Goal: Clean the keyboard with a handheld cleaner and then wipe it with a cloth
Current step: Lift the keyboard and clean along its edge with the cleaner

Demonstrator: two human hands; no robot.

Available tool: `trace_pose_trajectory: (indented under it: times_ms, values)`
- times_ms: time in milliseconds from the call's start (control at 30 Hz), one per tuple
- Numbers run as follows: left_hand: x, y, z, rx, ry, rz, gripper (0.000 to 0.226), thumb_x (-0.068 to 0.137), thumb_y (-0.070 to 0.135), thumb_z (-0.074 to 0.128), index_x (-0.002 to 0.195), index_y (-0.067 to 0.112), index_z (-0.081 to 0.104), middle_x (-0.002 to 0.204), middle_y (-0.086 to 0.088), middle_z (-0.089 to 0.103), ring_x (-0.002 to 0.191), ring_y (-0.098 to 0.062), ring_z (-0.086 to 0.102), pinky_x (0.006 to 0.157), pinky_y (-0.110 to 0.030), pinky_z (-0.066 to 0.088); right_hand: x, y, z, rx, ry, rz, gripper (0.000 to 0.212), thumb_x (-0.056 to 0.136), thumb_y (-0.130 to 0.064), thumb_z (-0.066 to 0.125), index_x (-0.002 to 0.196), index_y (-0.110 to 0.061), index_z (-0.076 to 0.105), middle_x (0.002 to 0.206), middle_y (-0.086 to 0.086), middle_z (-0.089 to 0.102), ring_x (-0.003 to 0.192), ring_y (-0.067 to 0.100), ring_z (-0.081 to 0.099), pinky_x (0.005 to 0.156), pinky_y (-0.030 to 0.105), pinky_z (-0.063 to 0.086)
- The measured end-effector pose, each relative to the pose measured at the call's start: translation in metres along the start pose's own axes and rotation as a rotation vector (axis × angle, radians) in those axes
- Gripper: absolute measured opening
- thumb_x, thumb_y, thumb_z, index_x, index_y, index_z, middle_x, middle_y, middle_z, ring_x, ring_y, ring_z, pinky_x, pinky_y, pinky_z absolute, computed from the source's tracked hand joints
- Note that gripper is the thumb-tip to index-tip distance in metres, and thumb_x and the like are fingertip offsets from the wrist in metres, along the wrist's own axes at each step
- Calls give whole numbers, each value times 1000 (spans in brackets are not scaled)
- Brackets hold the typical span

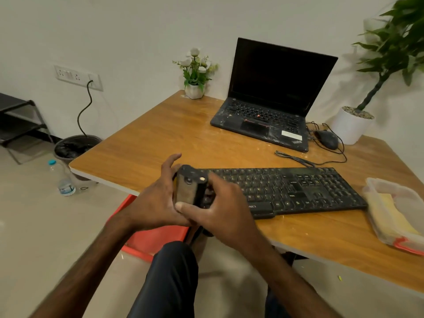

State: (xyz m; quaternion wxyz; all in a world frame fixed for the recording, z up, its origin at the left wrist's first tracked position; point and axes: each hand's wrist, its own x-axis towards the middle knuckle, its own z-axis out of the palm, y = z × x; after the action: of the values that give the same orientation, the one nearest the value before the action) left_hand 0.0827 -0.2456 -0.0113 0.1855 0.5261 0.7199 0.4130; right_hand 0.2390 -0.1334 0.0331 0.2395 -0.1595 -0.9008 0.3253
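A black, dusty keyboard (298, 189) lies across the near part of the wooden table (174, 138). Over its left end I hold a small black handheld cleaner (189, 187) with a translucent dust chamber. My left hand (158, 200) grips the cleaner from the left, fingers curled round its far side. My right hand (220, 207) grips it from the right, thumb across its lower end. A yellow cloth (390, 214) lies inside a clear plastic box (376, 187) at the table's right edge.
An open black laptop (270, 106) stands at the back, with a wired mouse (327, 139) and loose cable (296, 158) beside it. A small flower pot (194, 88) and a large white planter (351, 127) stand at the far edge. On the floor stand a bin (75, 145), a bottle (63, 180) and a red stool (151, 237).
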Motion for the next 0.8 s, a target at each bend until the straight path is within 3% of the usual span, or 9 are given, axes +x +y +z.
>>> trace_pose_trajectory:
  times_ms: [100, 233, 333, 433, 567, 700, 800]
  values:
    - [-1, 6, 1, 13, 27, -9, 148, 47, 68, 91, 149, 50, -15, 160, 14, 25, 134, -4, 48, 110, -31, 44, -4, 22, -22, -71, 72, 55, 50, 70, -63, 72, 101, -25, 60, 87, -12, 67, 76, 6, 64, 66, 37, 56]
    - [0, 9, 1, 51, 26, -11, 148, 45, 77, 86, 151, 46, -13, 163, 8, 22, 140, -5, 41, 116, -37, 39, -6, 32, -40, -112, 206, 126, 44, 73, -56, 77, 99, -25, 59, 88, -13, 65, 76, 5, 62, 64, 35, 56]
    - [0, 11, 1, 84, 27, -3, 149, 45, 81, 82, 153, 40, -11, 161, 10, 23, 141, -4, 39, 115, -34, 39, -25, 13, -26, -110, 97, 27, 41, 72, -58, 75, 92, -28, 56, 82, -15, 63, 72, 3, 60, 62, 28, 53]
    - [1, 9, 0, 85, 21, 7, 147, 46, 80, 82, 154, 38, -8, 147, 32, 26, 130, 14, 40, 109, -19, 40, -31, 13, -24, -230, 93, -50, 43, 75, -63, 68, 92, -28, 51, 82, -16, 59, 70, 3, 55, 60, 25, 50]
    - [0, 12, 0, 68, 28, 8, 146, 46, 77, 83, 154, 37, -7, 133, 45, 22, 118, 33, 32, 95, 3, 30, -12, 62, -71, -323, 197, 193, 47, 78, -57, 71, 109, -27, 54, 104, -7, 64, 85, 10, 60, 71, 32, 56]
    - [1, 14, 0, 93, 30, 2, 145, 46, 78, 81, 154, 33, -5, 130, 44, 25, 115, 34, 32, 91, 6, 29, -6, 113, -129, -314, 420, 424, 57, 78, -48, 76, 122, -18, 57, 115, 3, 68, 91, 15, 60, 72, 29, 48]
    - [2, 14, 0, 101, 19, 1, 146, 46, 78, 81, 155, 31, -4, 131, 43, 27, 116, 32, 33, 91, 6, 29, -11, 111, -123, -259, 424, 450, 55, 77, -46, 79, 120, -19, 58, 113, 1, 67, 90, 13, 60, 72, 27, 50]
